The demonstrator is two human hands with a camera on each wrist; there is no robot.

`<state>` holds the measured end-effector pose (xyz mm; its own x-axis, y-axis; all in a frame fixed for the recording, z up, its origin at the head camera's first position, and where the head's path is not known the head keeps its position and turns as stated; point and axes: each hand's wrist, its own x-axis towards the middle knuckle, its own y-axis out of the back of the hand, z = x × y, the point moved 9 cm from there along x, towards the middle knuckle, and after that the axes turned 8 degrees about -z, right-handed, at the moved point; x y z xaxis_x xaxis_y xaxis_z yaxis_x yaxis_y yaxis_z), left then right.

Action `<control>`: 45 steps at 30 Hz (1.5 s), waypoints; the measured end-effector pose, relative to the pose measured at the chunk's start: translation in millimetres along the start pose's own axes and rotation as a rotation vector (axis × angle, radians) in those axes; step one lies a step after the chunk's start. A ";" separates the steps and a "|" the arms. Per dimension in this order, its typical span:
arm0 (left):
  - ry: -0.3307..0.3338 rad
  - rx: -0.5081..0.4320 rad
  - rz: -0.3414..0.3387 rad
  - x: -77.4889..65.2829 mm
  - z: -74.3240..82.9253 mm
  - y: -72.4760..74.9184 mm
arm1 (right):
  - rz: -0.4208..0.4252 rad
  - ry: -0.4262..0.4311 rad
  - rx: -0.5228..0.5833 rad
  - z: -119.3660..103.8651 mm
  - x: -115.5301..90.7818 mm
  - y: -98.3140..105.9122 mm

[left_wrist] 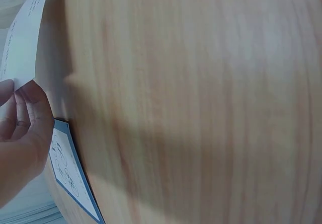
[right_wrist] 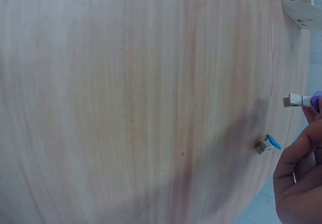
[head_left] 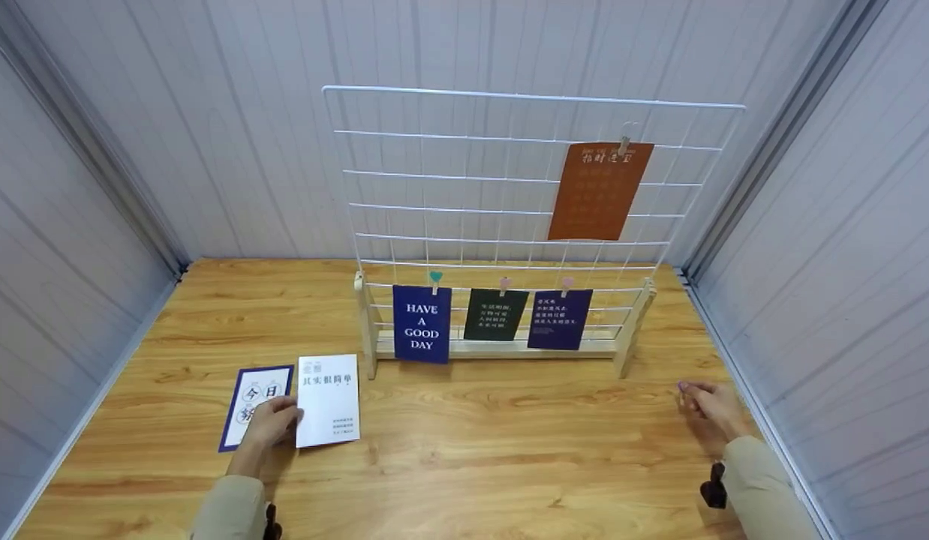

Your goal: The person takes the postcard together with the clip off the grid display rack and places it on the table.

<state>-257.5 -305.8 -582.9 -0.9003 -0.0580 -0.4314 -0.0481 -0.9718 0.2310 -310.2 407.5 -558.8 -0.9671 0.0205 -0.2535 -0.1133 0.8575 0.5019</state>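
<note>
My left hand (head_left: 272, 421) pinches a white card (head_left: 329, 401) with dark printed characters by its left edge, thumb on the face and fingers behind. In the left wrist view the card stands tilted above the tabletop. Beside it, partly covered by my left hand, lies a blue-bordered card (head_left: 268, 379). At the far right, my right hand (head_left: 712, 409) pinches the purple end of a small wooden clothespin (right_wrist: 298, 100), its jaws pointing away from the fingers. A second clothespin (right_wrist: 265, 145) with a blue top rests on the table near that hand in the right wrist view.
A white wire grid (head_left: 532, 95) stands on a wooden base (head_left: 368, 330). An orange card (head_left: 599, 196) hangs high on its right side. Lower down, a blue card (head_left: 422, 319), a dark green card (head_left: 496, 316) and a navy card (head_left: 558, 321) hang from clips. Panelled walls enclose the table.
</note>
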 end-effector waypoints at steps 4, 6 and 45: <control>0.006 0.045 0.018 2.5 -5.2 2.0 | 0.039 -0.025 -0.046 5.8 1.7 -0.5; 0.010 0.047 0.022 3.0 -6.9 2.2 | 0.044 -0.037 -0.046 9.2 2.5 -1.2; -0.283 0.213 0.195 -14.6 84.6 2.3 | 0.018 0.049 0.116 67.5 63.0 36.9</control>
<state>-281.1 -287.9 -502.3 -0.9836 -0.1420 -0.1112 0.0732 -0.8780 0.4731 -360.0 475.2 -612.1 -0.9790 0.0139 -0.2036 -0.0715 0.9110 0.4063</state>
